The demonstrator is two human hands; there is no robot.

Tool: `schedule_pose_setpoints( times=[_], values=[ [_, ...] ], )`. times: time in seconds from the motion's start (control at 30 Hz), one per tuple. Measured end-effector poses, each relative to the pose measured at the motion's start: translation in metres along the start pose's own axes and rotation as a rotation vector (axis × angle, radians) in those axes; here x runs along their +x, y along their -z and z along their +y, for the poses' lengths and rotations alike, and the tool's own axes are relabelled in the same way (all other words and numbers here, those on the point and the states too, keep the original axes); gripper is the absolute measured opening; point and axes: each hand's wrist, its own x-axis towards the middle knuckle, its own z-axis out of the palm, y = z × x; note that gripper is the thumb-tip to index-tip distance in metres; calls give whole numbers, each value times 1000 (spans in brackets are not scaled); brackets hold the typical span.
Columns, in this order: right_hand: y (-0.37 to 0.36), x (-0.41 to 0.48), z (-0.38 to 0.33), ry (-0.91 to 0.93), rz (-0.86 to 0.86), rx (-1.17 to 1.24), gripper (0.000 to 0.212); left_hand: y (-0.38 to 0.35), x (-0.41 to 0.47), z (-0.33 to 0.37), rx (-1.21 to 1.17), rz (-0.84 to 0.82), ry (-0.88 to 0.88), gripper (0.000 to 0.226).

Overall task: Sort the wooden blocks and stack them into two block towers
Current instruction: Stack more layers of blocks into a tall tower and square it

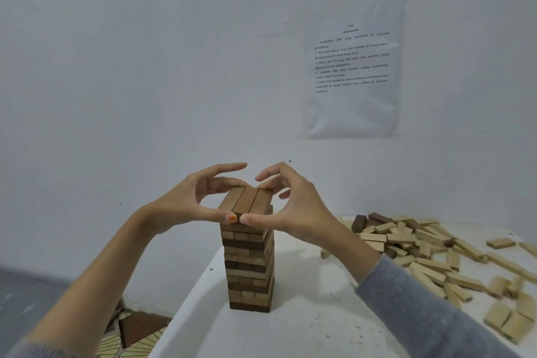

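Note:
A tall tower of brown wooden blocks (249, 267) stands on the white table (305, 328). Its top layer (246, 200) is three blocks laid side by side. My left hand (186, 203) cups that layer from the left, thumb on its near end and fingers on its far end. My right hand (293, 209) mirrors it from the right, thumb tip beside the left thumb. Both hands press on the top layer's ends. A loose pile of pale wooden blocks (430, 256) with a few dark ones (359, 222) lies to the right.
A printed sheet (351, 73) hangs on the white wall behind. The table's left edge runs just left of the tower, with patterned floor (130, 334) below. Scattered pale blocks reach the table's right side.

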Motion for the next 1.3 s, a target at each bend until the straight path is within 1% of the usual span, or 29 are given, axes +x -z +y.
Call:
schedule_pose_setpoints(
  times=[0.2,0.53,0.73,0.97,1.13,1.3],
  values=[
    [-9,1,12,-64,-3,8,60,0,9,-14,21,-66,54,77],
    [-12,4,15,-96,-38,-12,63,-2,11,-28,-13,-64,72,77],
    [-13,2,18,-96,-24,-13,60,-4,13,-27,-32,-70,79,93],
    [-18,1,26,-123,-16,54,61,-7,12,-29,-55,-82,98,94],
    [-21,-2,30,-137,-25,59,74,-8,11,-34,-53,-111,112,76],
    [-22,-3,31,-147,-13,67,77,-8,13,-35,-66,-105,108,79]
  ],
)
